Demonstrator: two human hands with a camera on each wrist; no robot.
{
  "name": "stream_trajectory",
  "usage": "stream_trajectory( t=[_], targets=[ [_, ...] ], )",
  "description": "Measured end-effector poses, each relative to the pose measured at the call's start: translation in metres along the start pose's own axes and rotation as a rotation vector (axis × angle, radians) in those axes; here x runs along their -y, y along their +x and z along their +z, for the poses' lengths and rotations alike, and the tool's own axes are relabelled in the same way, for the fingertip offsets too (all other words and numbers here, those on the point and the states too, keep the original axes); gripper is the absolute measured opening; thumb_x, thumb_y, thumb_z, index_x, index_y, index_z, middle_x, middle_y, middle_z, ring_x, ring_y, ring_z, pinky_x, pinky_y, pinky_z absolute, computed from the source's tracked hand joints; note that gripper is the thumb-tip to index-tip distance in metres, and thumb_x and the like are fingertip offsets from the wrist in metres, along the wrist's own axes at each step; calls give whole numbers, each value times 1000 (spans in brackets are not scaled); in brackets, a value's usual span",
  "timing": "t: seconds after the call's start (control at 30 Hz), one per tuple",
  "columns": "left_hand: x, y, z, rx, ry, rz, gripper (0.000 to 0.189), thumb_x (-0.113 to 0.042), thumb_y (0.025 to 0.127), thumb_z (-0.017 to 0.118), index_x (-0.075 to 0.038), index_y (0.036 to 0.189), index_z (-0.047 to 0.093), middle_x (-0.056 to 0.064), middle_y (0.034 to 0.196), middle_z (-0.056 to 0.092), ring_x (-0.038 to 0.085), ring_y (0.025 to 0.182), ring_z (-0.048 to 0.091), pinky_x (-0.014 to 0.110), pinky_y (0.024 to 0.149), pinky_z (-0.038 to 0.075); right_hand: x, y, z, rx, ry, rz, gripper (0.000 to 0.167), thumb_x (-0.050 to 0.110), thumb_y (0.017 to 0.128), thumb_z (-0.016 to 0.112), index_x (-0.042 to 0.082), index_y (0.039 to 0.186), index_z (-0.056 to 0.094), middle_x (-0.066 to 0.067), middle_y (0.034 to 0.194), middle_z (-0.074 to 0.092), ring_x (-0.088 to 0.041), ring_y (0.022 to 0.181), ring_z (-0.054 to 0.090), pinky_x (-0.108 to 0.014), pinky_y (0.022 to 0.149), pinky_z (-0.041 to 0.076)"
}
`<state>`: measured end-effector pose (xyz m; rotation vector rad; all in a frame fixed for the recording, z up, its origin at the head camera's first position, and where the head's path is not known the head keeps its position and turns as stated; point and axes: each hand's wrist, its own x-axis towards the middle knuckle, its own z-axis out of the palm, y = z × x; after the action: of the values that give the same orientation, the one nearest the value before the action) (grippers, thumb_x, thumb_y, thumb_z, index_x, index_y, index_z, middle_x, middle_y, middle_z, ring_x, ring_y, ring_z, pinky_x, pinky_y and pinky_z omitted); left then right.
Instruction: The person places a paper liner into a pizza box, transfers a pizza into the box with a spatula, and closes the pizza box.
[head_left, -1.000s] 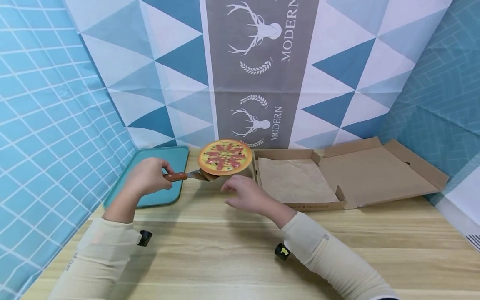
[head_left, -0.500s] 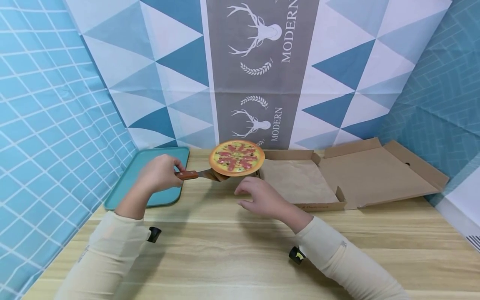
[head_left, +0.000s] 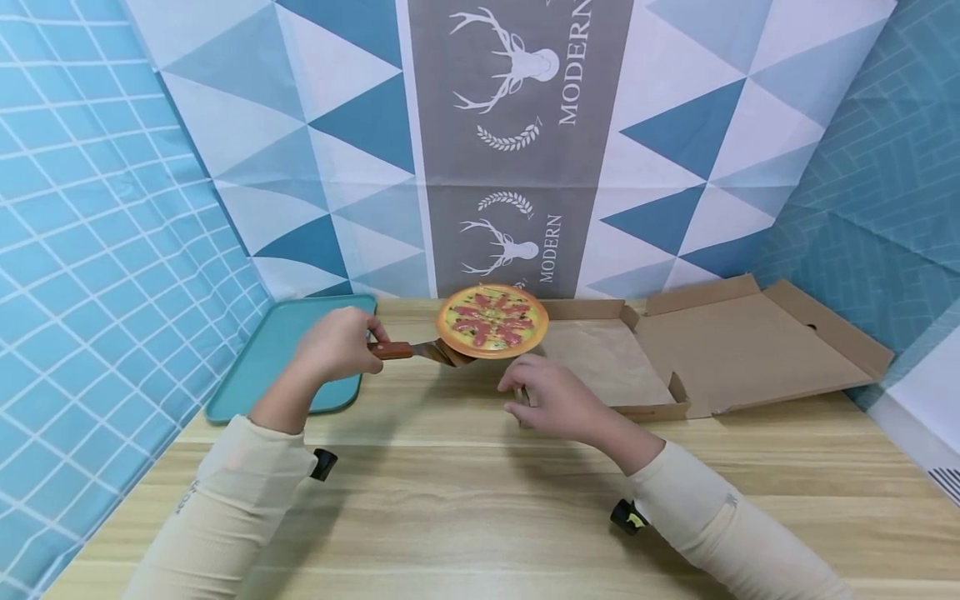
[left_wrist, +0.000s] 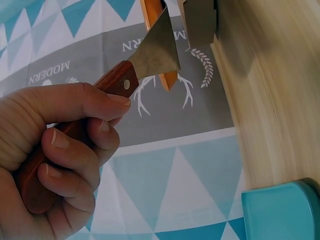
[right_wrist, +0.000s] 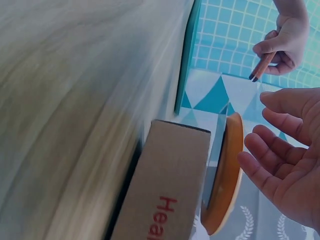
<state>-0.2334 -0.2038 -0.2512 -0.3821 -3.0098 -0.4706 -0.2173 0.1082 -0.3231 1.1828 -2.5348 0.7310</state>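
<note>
A small round pizza [head_left: 492, 321] with red strips and green bits lies on the metal blade of a pizza server [head_left: 444, 353], held above the table. My left hand [head_left: 337, 348] grips the server's wooden handle [left_wrist: 75, 130], its fingers curled round it in the left wrist view. Beside the pizza's near edge, my right hand [head_left: 558, 398] holds nothing, its fingers loosely bent and apart from the crust. The right wrist view has the pizza [right_wrist: 227, 172] edge-on, close to the fingers. The pizza's right edge overlaps the near-left part of an open cardboard pizza box [head_left: 622, 354].
Paper lines the box's bottom, and its lid [head_left: 757, 346] lies folded back to the right. A teal tray [head_left: 258, 354] stands at the left. Patterned cloth walls [head_left: 517, 150] close off the back and sides of the wooden table [head_left: 450, 500].
My left hand has carried the server and pizza to the right, away from the tray and over the box's left edge. My right hand has moved right alongside.
</note>
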Motion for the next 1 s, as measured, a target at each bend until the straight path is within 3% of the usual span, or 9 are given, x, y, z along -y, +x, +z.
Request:
stream_trajectory(
  t=[0.17,0.33,0.6,1.0],
  targets=[
    [-5,3,-2,-1,14,4,23,-5,69,75,-11,91,71,4,86,63,22,74,55,36,61,45,-3,-8,-10,-30,-1,-5,16,9,83,76,9,98,70,2,99,63,-15,90,60,-32,77,51],
    [-8,4,-3,6,8,24,23,-4,69,75,-10,91,72,5,85,64,21,67,54,35,58,44,-10,-19,-19,-63,28,17,17,7,81,78,8,96,70,-1,97,63,-14,90,61,-35,79,53],
    [-17,9,-4,22,2,54,23,-5,70,76,-10,92,73,3,84,65,19,66,55,35,59,45,-24,-44,-36,-147,-5,56,16,1,80,77,9,88,67,2,93,63,-18,86,60,-39,74,54],
    [-37,19,-5,10,10,103,24,-5,69,78,-9,92,73,4,87,66,20,68,56,35,60,47,-57,-80,-63,-198,-41,357,6,3,85,71,3,89,66,-9,91,62,-22,78,58,-38,67,52]
  ],
)
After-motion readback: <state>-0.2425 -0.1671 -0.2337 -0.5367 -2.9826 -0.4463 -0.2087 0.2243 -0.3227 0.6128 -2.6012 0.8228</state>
